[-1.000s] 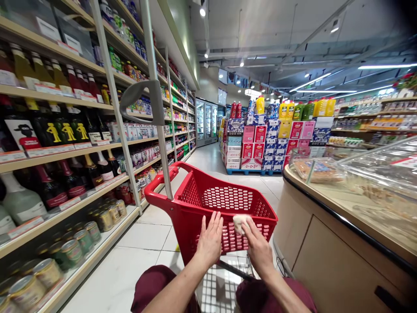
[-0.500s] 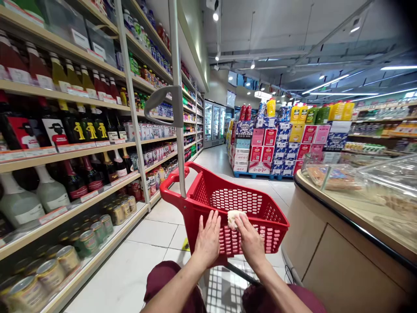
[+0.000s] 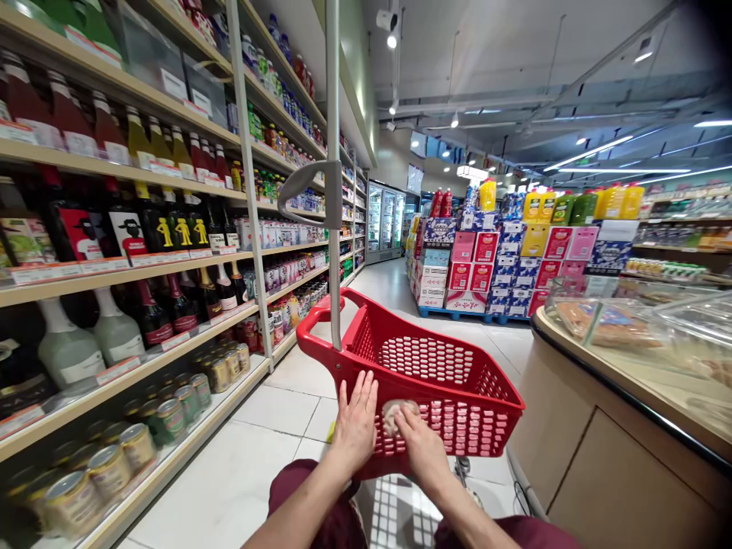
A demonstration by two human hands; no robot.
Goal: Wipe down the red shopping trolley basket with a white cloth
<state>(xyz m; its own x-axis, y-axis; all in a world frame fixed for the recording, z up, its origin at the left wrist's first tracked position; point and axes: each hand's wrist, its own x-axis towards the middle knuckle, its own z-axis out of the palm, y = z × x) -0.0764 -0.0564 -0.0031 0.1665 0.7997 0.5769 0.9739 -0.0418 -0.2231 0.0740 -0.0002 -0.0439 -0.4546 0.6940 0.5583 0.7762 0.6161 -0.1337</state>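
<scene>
A red plastic shopping cart (image 3: 366,389) with a perforated basket stands in front of my knees. My left hand (image 3: 355,419) lies flat against its near side wall, fingers stretched upward, holding nothing. Under the fingers of my right hand (image 3: 422,442) is a crumpled off-white cloth (image 3: 394,418), pressed to the same wall beside the rows of holes. Part of the cloth is covered by the hand. From the cart's handle end rises a grey metal pole (image 3: 333,267) with a grey plastic loop (image 3: 309,191) on it.
Shelves (image 3: 131,263) of bottles and cans line the left side. To the right stands a rounded display counter (image 3: 577,404) with packaged food on top. Stacked drink cartons (image 3: 472,267) rise on a blue pallet ahead, and glass-door fridges (image 3: 384,217) stand farther back.
My right hand and the cloth have moved down and left along the cart's side, from near the rim to lower on the wall. My left hand stays flat on the cart. The view has shifted slightly.
</scene>
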